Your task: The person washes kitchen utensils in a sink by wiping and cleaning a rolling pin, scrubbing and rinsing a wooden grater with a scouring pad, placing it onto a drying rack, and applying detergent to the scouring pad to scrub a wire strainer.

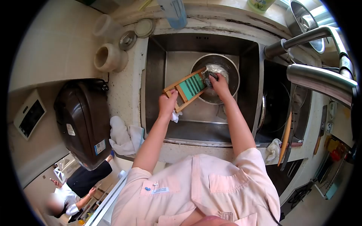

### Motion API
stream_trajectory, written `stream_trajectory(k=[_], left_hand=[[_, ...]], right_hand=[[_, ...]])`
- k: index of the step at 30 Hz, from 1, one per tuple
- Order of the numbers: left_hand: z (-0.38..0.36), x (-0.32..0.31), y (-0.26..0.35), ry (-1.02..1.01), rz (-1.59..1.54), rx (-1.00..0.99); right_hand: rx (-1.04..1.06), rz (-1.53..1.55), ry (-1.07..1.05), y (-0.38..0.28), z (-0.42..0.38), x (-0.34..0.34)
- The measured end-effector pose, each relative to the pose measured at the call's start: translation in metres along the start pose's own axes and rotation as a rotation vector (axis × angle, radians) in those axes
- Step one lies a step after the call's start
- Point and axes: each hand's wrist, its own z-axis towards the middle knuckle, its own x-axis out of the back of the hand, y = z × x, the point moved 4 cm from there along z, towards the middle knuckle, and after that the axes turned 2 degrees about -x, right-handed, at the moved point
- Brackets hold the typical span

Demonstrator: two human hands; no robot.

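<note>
A wooden-framed grater (191, 86) with a green slotted plate is tilted over the left side of a metal bowl (236, 81) in the sink (181, 62). My left hand (168, 102) is closed round the lower end of its frame. In my right hand (220, 83) is a dark steel wool scrubber (209, 78), pressed against the upper end of the grater. Whitish water or suds show in the bowl behind my right hand. A bit of white cloth or paper (175, 116) hangs just below my left hand.
A metal faucet (320, 71) reaches in from the right, above a second basin with a wooden-handled tool (287, 132). Left of the sink are a jar (107, 58), a towel (124, 135) and a brown appliance (81, 116). Another person (83, 184) is at lower left.
</note>
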Motion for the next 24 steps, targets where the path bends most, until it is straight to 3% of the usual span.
stream_trajectory(k=[4,7,10,13,17,20,23,24], left_hand=[[-0.002,-0.002,-0.002,0.014,0.053,-0.067],[-0.001,0.001,-0.007,0.013,0.027,-0.059],[-0.001,0.0,-0.003,-0.002,0.005,-0.065],[-0.004,-0.007,0.003,0.001,0.016,-0.077],[0.005,0.001,-0.006,0.009,0.082,-0.204],[0.0,-0.004,0.002,-0.02,0.086,-0.25],[-0.002,-0.009,0.005,0.013,0.036,-0.168],[0.002,-0.005,0.003,0.038,0.033,-0.193]], right_hand=[[0.296,-0.317,0.249,-0.035,-0.041,-0.038],[0.527,-0.257,0.101,-0.076,-0.091,-0.049],[0.544,-0.213,0.174,-0.086,-0.097,-0.044],[0.702,-0.295,0.101,-0.103,-0.12,-0.054],[0.38,-0.415,-0.228,-0.065,-0.129,-0.041],[0.504,-0.263,0.031,-0.1,-0.107,-0.033],[0.614,-0.223,0.093,-0.09,-0.109,-0.053],[0.551,-0.319,-0.011,-0.082,-0.116,-0.053]])
